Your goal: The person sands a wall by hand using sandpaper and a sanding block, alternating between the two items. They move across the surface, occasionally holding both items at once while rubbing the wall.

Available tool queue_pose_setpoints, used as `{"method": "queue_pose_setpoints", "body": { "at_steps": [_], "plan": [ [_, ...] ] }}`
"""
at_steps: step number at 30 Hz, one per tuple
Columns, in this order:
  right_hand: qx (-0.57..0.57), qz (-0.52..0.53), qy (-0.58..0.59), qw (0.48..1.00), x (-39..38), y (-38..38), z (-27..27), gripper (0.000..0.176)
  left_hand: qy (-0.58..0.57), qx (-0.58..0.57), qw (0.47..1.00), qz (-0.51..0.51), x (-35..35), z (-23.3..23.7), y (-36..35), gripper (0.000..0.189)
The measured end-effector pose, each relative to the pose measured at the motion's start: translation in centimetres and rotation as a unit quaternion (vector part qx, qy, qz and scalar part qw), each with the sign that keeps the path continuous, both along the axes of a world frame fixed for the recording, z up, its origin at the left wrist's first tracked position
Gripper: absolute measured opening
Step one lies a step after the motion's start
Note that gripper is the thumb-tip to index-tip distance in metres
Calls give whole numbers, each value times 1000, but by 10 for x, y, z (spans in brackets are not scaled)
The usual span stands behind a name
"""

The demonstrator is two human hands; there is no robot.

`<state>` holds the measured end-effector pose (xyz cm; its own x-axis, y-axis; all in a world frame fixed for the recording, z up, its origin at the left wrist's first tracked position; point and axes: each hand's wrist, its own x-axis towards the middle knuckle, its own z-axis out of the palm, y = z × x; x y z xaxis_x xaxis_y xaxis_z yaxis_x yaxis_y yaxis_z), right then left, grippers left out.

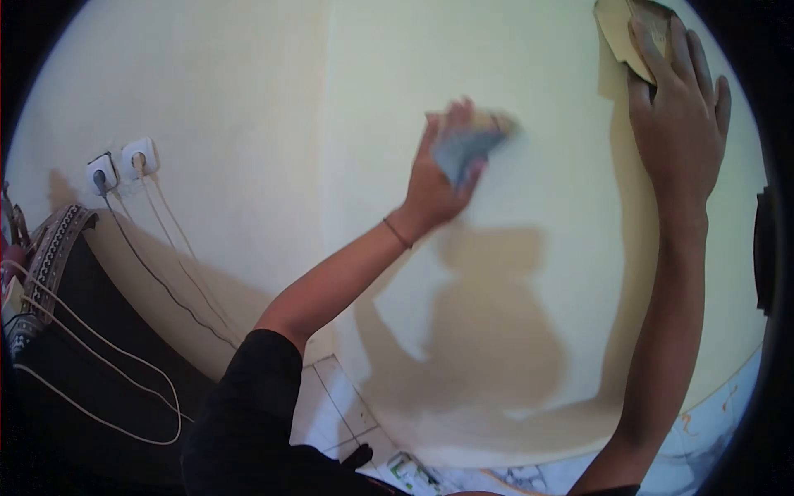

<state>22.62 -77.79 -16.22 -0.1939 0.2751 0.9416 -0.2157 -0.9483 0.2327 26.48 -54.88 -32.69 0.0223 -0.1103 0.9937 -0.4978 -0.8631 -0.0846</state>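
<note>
My left hand [442, 169] is closed on a blurred grey-blue cloth-like item [470, 149] with a tan edge, held close to the pale wall [389, 74]. Motion smears the fingers and the item. At the upper right, my right hand [680, 124] lies with fingers spread over a tan piece of what looks like cardboard [616, 29], pressing it against the wall. Part of that piece is hidden under the fingers. Shadows of my head and arms fall on the wall between the hands.
Two wall sockets [139, 157] with plugged-in cables are at the left. Below them is a dark piece of furniture [99, 331] with a patterned cloth [54, 248] and loose white cable. Floor tiles [335, 397] and a small green-white packet [411, 473] lie at the bottom.
</note>
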Motion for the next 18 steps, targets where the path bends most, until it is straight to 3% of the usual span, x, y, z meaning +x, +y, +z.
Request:
{"method": "queue_pose_setpoints", "body": {
  "at_steps": [1,2,3,5,8,9,11,12,13,14,15,17,18],
  "plan": [
    [20,-28,35,999,-4,2,1,51,-33,-67,996,-53,12,25,13,41],
    [25,-20,23,999,-6,4,4,51,65,-226,955,-182,10,52,19,44],
    [17,-13,28,999,-7,6,4,51,84,-321,930,-156,10,79,24,47],
    [12,-9,40,999,-5,4,1,51,74,-333,938,-61,22,107,30,54],
    [11,17,43,999,-3,4,2,51,-66,-168,981,-64,21,80,-11,53],
    [13,16,46,999,-4,5,2,52,-75,-71,995,-5,12,58,-25,48],
    [10,14,46,999,-4,6,1,52,-20,101,995,1,-7,39,-29,46],
    [11,14,44,999,-2,6,0,51,7,88,996,-34,-6,50,-15,45],
    [11,10,41,999,-1,4,1,51,-54,40,998,-12,12,65,3,40],
    [0,3,40,999,1,0,3,51,-19,-121,978,-167,22,88,18,36],
    [-22,-22,7,999,3,-7,5,50,37,-240,954,-174,25,108,39,35],
    [-61,-48,-16,997,4,-13,5,49,-34,-318,941,-108,57,114,81,37],
    [-51,15,10,999,3,-12,3,47,-14,-322,939,-120,56,98,76,39]
  ]
}}
